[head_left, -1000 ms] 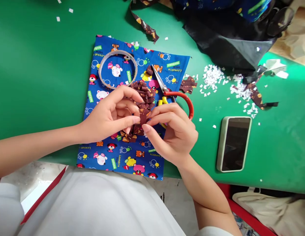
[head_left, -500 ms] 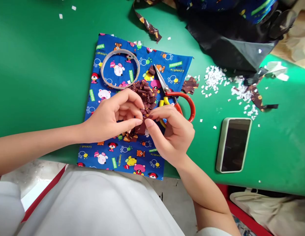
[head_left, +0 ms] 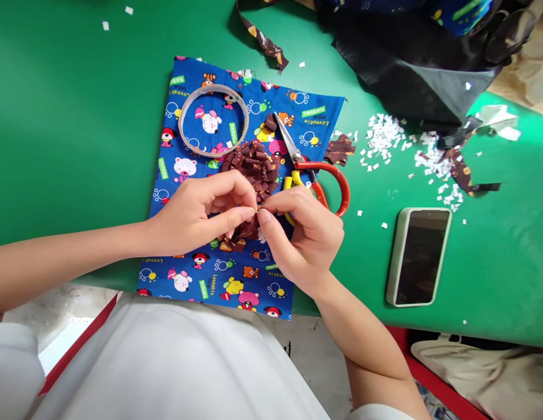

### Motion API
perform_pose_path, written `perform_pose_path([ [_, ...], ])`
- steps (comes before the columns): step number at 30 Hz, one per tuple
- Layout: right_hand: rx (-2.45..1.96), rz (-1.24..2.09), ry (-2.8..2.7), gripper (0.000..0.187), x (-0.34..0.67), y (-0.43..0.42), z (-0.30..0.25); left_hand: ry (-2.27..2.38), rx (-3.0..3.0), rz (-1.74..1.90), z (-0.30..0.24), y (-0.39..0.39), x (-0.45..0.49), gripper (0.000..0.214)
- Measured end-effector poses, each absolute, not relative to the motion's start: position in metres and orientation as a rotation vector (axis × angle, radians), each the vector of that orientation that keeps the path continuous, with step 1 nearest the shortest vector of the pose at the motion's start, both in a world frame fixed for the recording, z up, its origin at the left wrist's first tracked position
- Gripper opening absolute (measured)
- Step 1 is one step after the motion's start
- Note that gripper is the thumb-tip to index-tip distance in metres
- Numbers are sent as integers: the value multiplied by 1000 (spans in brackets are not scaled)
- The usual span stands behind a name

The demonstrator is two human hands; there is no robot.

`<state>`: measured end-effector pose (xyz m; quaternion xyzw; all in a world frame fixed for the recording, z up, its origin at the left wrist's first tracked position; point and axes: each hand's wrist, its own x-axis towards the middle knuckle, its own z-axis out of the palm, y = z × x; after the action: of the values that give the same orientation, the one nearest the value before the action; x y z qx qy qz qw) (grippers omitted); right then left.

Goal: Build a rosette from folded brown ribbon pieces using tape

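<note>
My left hand (head_left: 210,204) and my right hand (head_left: 304,233) meet fingertip to fingertip over a blue cartoon-print cloth (head_left: 179,271). Thumb and forefinger of each are pinched on a small brown fabric piece (head_left: 257,210), mostly hidden by the fingertips. Just behind them lies a pile of small cut brown fabric pieces (head_left: 254,166). More brown fabric shows below the fingers. Scissors (head_left: 293,143) with red and yellow handles rest beside my right hand, their blades slightly apart. A roll of clear tape (head_left: 181,125) lies flat beyond my left hand.
A phone (head_left: 423,256) in a pale case lies at the right on the green table (head_left: 79,128). Tiny white paper bits (head_left: 380,140) are scattered behind it. A brown fabric strip (head_left: 267,44) and a black cloth (head_left: 411,87) lie at the back.
My fingertips have come together, with the small brown fabric piece drawn between them. My right hand has shifted slightly left. The view has moved a little; the things on the table stay put.
</note>
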<state>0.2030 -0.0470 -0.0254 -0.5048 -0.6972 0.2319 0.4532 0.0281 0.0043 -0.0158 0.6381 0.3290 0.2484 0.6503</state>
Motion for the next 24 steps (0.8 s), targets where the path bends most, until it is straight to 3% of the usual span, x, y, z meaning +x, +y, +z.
perform_pose_path([
  [24, -1168, 381, -1897, 16, 202, -46, -26, 815, 1631, 594, -22, 0, 27, 5],
])
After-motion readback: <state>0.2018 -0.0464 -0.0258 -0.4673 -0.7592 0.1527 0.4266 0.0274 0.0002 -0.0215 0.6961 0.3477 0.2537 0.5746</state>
